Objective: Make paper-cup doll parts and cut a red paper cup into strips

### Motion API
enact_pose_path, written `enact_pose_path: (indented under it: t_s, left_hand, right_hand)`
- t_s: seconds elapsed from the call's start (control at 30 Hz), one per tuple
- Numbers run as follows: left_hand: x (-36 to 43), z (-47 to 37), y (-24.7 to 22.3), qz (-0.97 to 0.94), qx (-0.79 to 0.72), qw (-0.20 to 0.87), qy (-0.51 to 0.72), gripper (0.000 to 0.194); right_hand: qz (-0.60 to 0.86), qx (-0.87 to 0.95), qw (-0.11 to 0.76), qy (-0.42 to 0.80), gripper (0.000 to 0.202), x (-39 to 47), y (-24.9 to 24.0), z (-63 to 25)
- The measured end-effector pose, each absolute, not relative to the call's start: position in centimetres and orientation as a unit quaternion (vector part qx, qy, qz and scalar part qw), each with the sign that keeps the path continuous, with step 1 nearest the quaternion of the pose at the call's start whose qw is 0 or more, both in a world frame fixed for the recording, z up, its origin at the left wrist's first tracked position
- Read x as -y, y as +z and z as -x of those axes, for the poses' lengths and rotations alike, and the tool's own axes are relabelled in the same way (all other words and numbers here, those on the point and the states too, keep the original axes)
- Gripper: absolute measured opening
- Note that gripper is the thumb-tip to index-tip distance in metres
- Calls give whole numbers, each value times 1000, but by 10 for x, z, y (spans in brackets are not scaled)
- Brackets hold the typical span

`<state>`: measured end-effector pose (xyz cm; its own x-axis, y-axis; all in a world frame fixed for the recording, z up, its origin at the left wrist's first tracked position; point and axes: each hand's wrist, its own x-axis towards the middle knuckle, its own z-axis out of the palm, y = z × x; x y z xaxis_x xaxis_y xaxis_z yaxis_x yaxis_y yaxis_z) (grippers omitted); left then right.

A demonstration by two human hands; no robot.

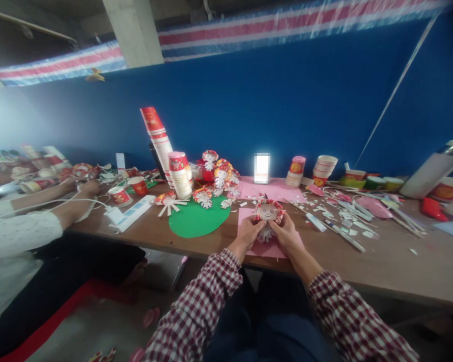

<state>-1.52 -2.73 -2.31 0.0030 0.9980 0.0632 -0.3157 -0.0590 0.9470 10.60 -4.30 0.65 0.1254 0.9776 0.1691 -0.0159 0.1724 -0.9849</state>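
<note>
Between my two hands is a paper-cup doll [269, 212] with a round smiling drawn face and a curled red and white rim. My left hand [251, 232] grips its lower left side, thumb near the chin. On the other side my right hand [286, 234] holds it the same way, with the thumbs almost meeting. Below the face a white cut-paper body shows in part between the hands. Underneath lies a pink sheet [245, 216], partly covered by my hands. Similar finished-looking dolls [222, 173] are clustered behind to the left.
A green oval sheet [200, 221] and a power strip [132, 213] lie to the left, near tall paper cup stacks [160, 146]. Paper scraps, a white pen [316, 222] and a thermos [432, 171] are on the right. At far left a co-worker's hands [86, 188] work.
</note>
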Motion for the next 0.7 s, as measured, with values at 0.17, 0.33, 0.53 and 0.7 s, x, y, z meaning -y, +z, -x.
enact_pose_path:
  t_s: [0.17,0.33,0.53,0.7]
  left_hand:
    - [27,15,-24,-428,-389,563,590,33]
    - [26,15,-25,-429,-377,567,593,30]
    - [26,15,-24,-426,-393,563,589,26]
    - [29,14,-19,-422,-386,569,591,25]
  right_hand:
    - [462,511,590,421,34,39,-1,-106]
    - [451,502,601,428,35,38,-3,-105]
    - [460,508,584,435,33,41,0,-105]
    - [465,521,578,422,33,41,-2,-105]
